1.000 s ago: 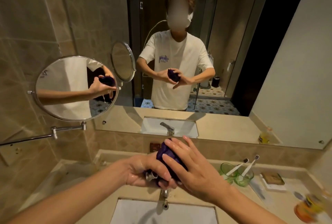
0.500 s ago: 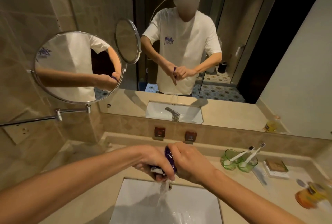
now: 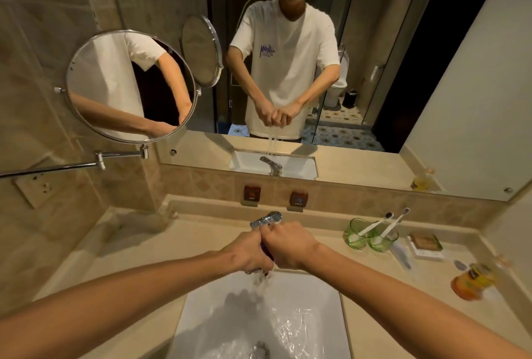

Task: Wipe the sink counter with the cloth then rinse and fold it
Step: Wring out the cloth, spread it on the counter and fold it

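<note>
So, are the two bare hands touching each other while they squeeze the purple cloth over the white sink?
Touching. In the head view the left hand and right hand press knuckle to knuckle around the purple cloth; no gap shows between them.

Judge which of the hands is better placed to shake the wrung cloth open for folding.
Right, narrowly. The right hand grips the upper end of the purple cloth near the faucet; the left hand squeezes the dripping lower end over the sink, so releasing left lets it hang.

Dim warm light, wide-angle edge warping, blurred right side.
</note>
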`<act>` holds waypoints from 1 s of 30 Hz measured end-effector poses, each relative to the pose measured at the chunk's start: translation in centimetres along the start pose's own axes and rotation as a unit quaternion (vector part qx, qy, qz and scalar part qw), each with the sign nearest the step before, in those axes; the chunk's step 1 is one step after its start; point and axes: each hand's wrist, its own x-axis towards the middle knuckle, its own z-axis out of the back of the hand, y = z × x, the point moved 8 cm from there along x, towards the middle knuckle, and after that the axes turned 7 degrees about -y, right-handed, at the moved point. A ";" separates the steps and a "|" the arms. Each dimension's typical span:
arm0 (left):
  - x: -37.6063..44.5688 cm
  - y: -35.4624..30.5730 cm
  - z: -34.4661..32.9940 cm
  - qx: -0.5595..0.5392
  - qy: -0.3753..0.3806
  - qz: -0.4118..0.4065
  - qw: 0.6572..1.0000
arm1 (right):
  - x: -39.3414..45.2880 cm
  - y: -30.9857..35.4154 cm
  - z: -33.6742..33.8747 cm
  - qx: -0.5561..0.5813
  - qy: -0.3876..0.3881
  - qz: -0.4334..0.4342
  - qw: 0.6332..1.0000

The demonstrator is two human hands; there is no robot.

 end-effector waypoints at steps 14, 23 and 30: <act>-6.8 -4.6 4.1 -0.337 0.279 0.033 0.899 | -5.1 1.4 11.8 -0.094 -0.303 0.135 0.939; -11.1 -8.3 4.5 -0.420 0.466 0.010 0.779 | -7.6 1.4 15.3 0.011 -0.439 0.269 0.857; -10.2 -6.2 4.4 -0.214 0.468 0.081 0.853 | -5.8 3.6 16.2 -0.017 -0.379 0.311 0.871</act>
